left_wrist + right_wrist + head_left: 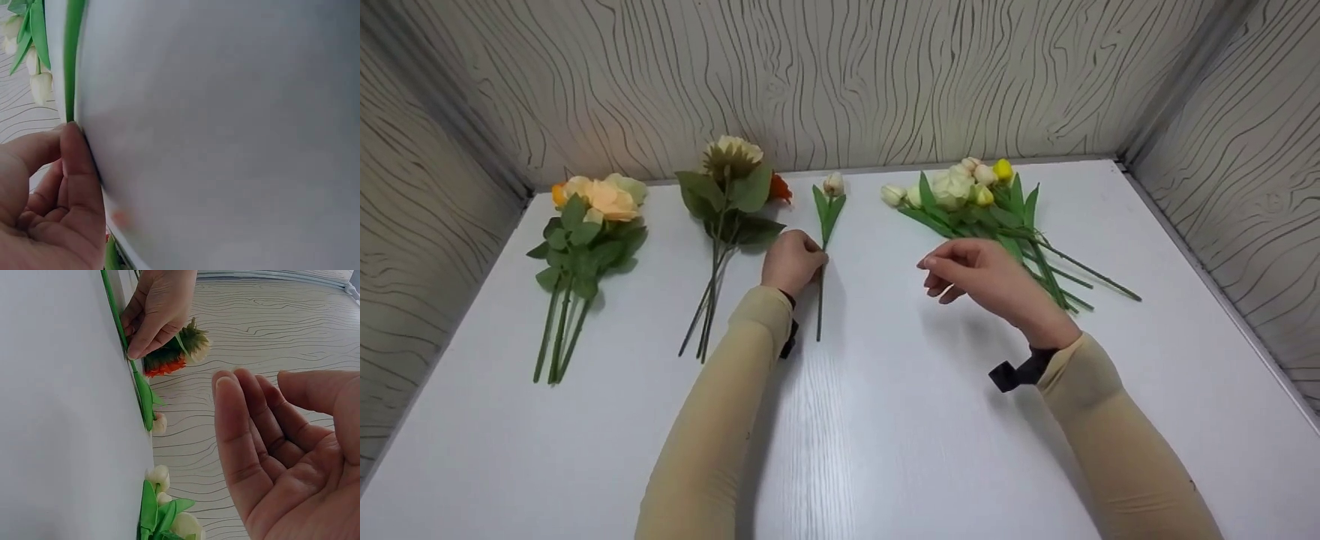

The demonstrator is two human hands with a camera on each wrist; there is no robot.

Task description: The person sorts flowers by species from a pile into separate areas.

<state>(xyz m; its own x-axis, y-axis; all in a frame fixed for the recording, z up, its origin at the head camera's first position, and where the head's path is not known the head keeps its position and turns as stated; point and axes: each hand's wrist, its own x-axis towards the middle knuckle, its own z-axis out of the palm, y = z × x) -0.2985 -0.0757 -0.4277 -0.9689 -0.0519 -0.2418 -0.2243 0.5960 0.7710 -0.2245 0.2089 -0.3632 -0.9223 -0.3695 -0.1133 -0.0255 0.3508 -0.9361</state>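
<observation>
Between thumb and fingertips my left hand (795, 261) pinches the thin stem of a single pale tulip (833, 184), which lies on the white table with its bloom toward the back wall. In the left wrist view the green stem (72, 62) runs up from the pinching fingers. My right hand (986, 277) hovers over the table, fingers loosely bent and holding nothing, in front of a bunch of white and yellow flowers (952, 187). Its empty palm shows in the right wrist view, where the left hand (160, 309) appears at the tulip's stem.
Left of the tulip lie a cream flower (733, 154) and an orange-red flower (780, 189) with crossed long stems. Peach roses (611, 201) lie at the far left of the white table (885, 435). A wood-grain patterned wall (840, 82) rises along the back edge.
</observation>
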